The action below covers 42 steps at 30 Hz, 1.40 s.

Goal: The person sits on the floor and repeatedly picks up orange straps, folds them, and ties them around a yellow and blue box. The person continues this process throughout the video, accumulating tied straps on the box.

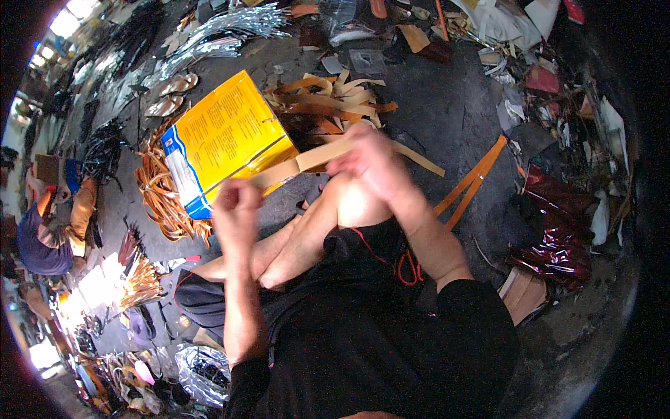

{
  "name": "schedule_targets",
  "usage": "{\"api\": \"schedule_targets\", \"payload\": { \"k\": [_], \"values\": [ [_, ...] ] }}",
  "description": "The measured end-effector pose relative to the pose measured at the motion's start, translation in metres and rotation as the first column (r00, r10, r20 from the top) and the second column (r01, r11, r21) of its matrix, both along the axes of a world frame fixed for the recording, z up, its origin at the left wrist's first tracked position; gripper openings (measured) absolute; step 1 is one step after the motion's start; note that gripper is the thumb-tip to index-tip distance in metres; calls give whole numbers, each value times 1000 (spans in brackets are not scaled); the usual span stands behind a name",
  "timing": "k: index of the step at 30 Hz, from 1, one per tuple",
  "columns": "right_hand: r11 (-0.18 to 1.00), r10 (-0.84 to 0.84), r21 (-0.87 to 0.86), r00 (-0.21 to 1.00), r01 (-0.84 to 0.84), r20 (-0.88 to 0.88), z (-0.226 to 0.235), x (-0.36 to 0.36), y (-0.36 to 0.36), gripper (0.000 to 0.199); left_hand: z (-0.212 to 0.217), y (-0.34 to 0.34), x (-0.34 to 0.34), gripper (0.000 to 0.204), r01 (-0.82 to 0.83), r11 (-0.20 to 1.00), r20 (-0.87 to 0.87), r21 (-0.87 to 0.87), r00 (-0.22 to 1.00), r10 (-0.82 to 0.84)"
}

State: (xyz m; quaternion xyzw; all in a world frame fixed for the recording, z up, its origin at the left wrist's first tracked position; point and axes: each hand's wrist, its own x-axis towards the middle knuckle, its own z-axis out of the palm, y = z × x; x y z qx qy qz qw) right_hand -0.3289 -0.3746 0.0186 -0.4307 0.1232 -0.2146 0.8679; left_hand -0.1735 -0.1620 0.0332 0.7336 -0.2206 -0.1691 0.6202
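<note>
A tan leather strip [289,167] is stretched between my hands, in front of a yellow, blue and white box [227,133]. My left hand [237,199] is closed around its left end, near the lower corner of the box. My right hand [373,160], blurred by motion, grips the strip above my bent knee. A tan tail [422,161] sticks out to the right of that hand. Beyond the box lies a pile of tan and brown strips [335,98]. A bundle of narrow brown strips [157,188] lies at the box's left side.
Red-handled scissors [408,270] lie by my thigh. Orange strips [478,174] are on the dark floor to the right, near shiny dark red sheeting [555,227]. Silvery strips [230,31] lie at the far left. Another person [49,234] sits at the left edge.
</note>
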Motion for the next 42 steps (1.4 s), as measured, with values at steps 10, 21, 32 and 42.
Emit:
{"api": "schedule_targets", "payload": {
  "k": [10,21,32,42],
  "values": [
    [330,-869,296,411,896,-275,-89,-191,-244,15,-102,281,140,28,-544,833,-392,-99,791,470],
    [945,-277,-120,941,303,196,99,-10,-163,41,121,-56,58,16,367,930,354,-13,872,-339],
    [847,-481,-510,621,149,-619,-75,-102,-163,40,47,-69,96,36,97,990,327,-100,943,-59],
    [473,-771,-878,-516,-68,-375,-166,-246,-167,61,15,-12,30,32,174,985,18,2,985,-174]
  ]
}}
